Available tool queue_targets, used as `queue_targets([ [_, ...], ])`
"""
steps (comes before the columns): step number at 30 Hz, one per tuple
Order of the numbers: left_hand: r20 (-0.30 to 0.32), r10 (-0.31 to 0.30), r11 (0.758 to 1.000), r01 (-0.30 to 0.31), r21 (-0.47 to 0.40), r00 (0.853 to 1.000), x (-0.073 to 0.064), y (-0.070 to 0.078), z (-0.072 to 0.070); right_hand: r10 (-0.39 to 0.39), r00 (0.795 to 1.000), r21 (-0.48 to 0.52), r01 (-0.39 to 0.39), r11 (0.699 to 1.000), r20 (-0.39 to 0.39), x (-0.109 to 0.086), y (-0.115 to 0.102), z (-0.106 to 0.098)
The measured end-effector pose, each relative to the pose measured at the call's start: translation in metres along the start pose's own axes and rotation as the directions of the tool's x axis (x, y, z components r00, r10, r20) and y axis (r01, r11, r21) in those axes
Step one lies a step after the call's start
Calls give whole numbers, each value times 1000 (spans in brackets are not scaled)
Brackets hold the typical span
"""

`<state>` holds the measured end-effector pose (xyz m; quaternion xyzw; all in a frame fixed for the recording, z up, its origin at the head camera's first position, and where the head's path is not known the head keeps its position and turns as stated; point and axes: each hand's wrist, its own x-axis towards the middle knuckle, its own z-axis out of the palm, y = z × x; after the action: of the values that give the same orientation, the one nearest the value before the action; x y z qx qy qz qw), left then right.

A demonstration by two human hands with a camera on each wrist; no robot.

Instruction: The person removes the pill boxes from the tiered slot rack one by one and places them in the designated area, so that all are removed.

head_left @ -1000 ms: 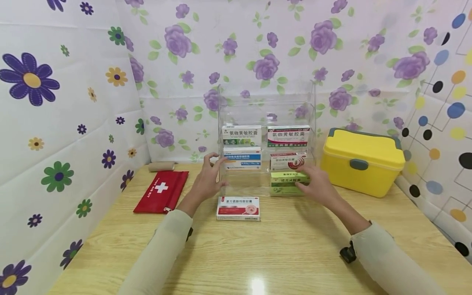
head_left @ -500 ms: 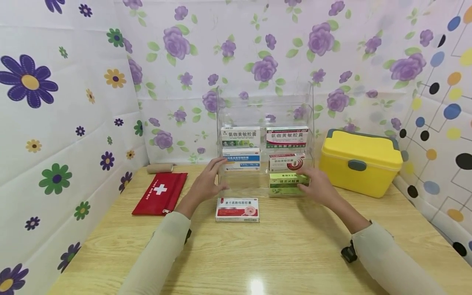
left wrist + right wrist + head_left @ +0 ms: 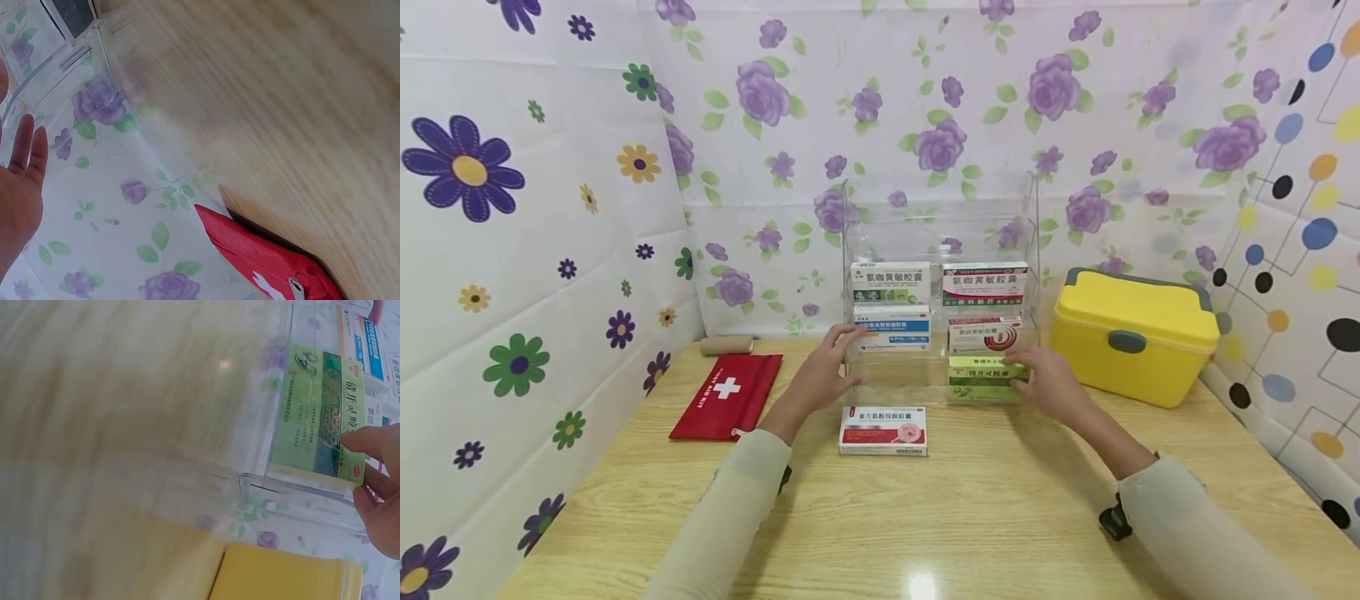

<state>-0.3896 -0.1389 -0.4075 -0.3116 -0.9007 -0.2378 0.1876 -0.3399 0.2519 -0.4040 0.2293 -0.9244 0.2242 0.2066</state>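
Observation:
In the head view my left hand (image 3: 822,377) is at the left side of a clear tiered rack (image 3: 898,372), fingertips by a blue-and-white medicine box (image 3: 892,332); whether they touch it I cannot tell. The left wrist view has its fingers (image 3: 36,156) extended beside the clear plastic. My right hand (image 3: 1051,385) is at the right end of a green medicine box (image 3: 977,381) on the rack's lowest tier, thumb and finger curled against it. In the right wrist view a fingertip lies over the face of this green box (image 3: 315,419).
A red-and-white medicine box (image 3: 883,431) lies before the rack. White-and-pink (image 3: 984,285), white-and-green (image 3: 889,283) and white-and-red (image 3: 984,335) boxes fill other places. A yellow case (image 3: 1131,333) stands right; a red first aid pouch (image 3: 727,396) and a cardboard roll (image 3: 727,345) lie left.
The left fingers have drawn together a little at the rack's side. My right fingertips have shifted slightly down onto the green box. The boxes stay in their places.

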Motion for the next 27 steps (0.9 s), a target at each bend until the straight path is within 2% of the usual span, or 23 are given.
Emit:
queue_targets([
  [10, 6, -7, 1000, 7, -3, 1000, -1, 0, 1, -7, 999, 28, 8, 1000, -36, 0, 1, 6],
  [17, 4, -36, 999, 36, -21, 999, -1, 1, 4, 3, 999, 34, -1, 999, -41, -1, -1, 6],
  [23, -32, -11, 1000, 10, -24, 999, -2, 0, 6, 6, 999, 43, -4, 999, -37, -1, 1, 6],
  [27, -26, -8, 1000, 8, -13, 1000, 0, -1, 5, 3, 999, 60, 0, 998, -42, 1, 0, 5],
])
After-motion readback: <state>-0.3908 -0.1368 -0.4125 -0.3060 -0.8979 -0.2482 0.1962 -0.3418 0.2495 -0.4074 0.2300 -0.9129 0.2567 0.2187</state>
